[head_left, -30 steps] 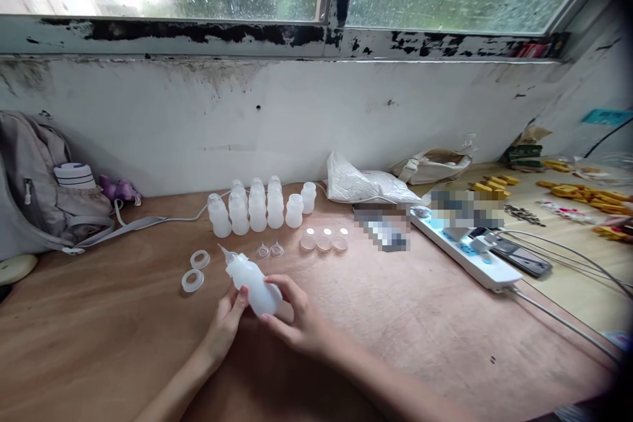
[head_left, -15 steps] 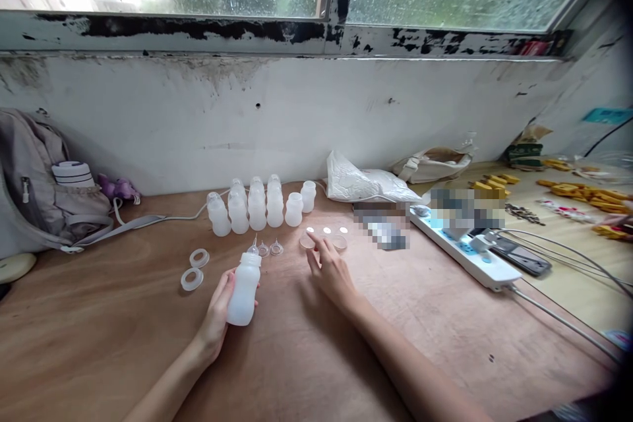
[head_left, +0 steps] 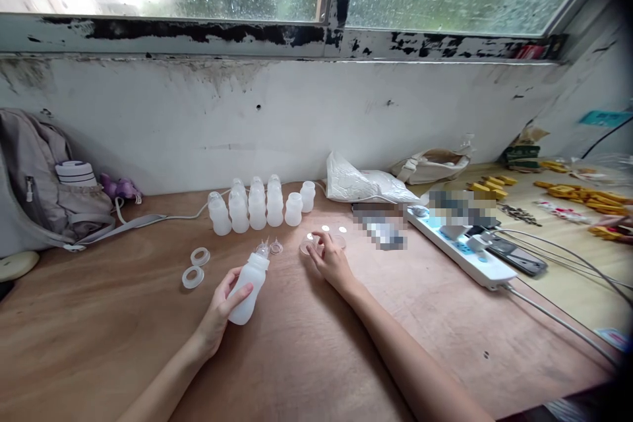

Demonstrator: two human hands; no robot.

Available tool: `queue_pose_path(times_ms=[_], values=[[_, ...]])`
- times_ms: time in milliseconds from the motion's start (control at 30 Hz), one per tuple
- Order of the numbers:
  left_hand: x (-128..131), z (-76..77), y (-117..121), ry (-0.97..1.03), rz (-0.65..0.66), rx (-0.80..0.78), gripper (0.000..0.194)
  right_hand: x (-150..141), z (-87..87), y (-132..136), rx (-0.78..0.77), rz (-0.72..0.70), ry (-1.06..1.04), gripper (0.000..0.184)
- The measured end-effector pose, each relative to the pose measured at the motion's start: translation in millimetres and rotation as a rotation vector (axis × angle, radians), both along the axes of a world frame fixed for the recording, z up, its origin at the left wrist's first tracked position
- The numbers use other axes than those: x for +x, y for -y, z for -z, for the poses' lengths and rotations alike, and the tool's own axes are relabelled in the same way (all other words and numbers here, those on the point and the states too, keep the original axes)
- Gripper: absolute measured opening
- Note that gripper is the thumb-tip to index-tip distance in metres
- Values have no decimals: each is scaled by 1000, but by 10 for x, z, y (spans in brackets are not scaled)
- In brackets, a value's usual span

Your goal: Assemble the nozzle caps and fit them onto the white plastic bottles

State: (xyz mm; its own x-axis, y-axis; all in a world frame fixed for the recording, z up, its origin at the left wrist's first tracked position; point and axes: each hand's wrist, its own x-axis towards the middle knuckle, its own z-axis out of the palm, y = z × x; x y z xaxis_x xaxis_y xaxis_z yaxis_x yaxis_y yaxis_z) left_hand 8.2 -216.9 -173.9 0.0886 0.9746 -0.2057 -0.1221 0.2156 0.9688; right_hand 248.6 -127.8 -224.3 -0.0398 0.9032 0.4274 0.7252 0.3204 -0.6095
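My left hand (head_left: 219, 311) is wrapped round a white translucent bottle (head_left: 248, 288) with a nipple top, tilted to the right just above the wooden table (head_left: 123, 336). My right hand (head_left: 330, 259) reaches forward, its fingertips pinched on a small clear round cap (head_left: 309, 245) at the left end of a row of three caps (head_left: 326, 241). Two clear nipples (head_left: 271, 248) lie just left of that row. Behind them stands a group of several white bottles (head_left: 260, 206). Two white rings (head_left: 196, 266) lie to the left of the held bottle.
A grey backpack (head_left: 39, 184) with a flask leans on the wall at the far left. A white plastic bag (head_left: 368, 186), a power strip (head_left: 465, 250) with cables and a phone (head_left: 517, 256) lie to the right. Yellow parts (head_left: 573, 194) cover the far right bench.
My right hand let go of the bottle and reached forward to the row of caps, now pinching the left one. My left hand stood the bottle up, then tilted it right.
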Motion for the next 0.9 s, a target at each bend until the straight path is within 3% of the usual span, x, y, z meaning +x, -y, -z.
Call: queue_pose_path(times_ms=[200,333,433,500,600,900], values=[[-28,3,-28,-96,39,83,41,-8,-63,42,-105,-3,-185,29],[-47,23,-35,-153,-9,95,40,-70,-166,99,-288,-96,-642,44],[-61,38,-43,-219,-18,113,38,-168,-248,181,-441,-231,-979,38],[-69,45,-52,-253,-8,130,39,-242,-279,241,-520,-299,-1095,32],[-82,61,-71,-292,9,149,42,-337,-290,318,-609,-372,-1130,30],[-149,161,-140,-320,34,150,36,-364,-303,393,-714,-491,-910,29]])
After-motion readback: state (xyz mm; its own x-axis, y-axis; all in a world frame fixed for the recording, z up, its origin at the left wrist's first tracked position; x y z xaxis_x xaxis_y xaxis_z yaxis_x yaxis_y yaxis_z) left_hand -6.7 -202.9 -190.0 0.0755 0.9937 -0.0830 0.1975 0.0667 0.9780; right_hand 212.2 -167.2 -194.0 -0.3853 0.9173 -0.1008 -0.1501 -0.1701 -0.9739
